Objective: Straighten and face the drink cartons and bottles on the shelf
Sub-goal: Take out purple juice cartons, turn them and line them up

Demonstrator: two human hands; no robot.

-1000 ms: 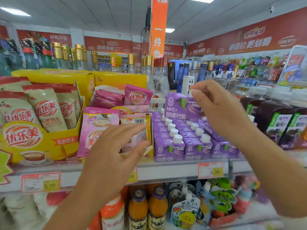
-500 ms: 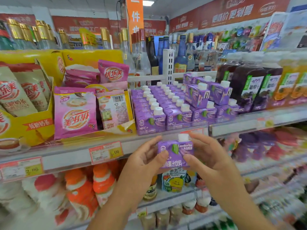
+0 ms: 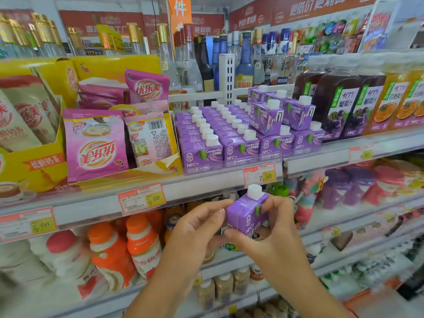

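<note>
- While it hangs below the shelf point(image 3: 206, 190) edge in the head view, the purple carton point(image 3: 246, 218) is gripped by both hands: left hand point(image 3: 195, 228) fingers pinch its near side, right hand point(image 3: 278, 237) fingers curl round its far side and base.
- Its tilt, cap up, suggests it is being turned label-out for the carton rows point(image 3: 220, 134) above.
- Stacked cartons point(image 3: 268, 117) stand skewed beside the dark juice bottles point(image 3: 339, 104).
- The held carton's label is angled away and unreadable; both forearms are cut off below, and the lower shelves blur.

I see one carton point(image 3: 246, 216) below the shelf edge point(image 3: 206, 188), where carton rows point(image 3: 220, 143) stand between sachets point(image 3: 96, 145) left and bottles point(image 3: 348, 104) right.
</note>
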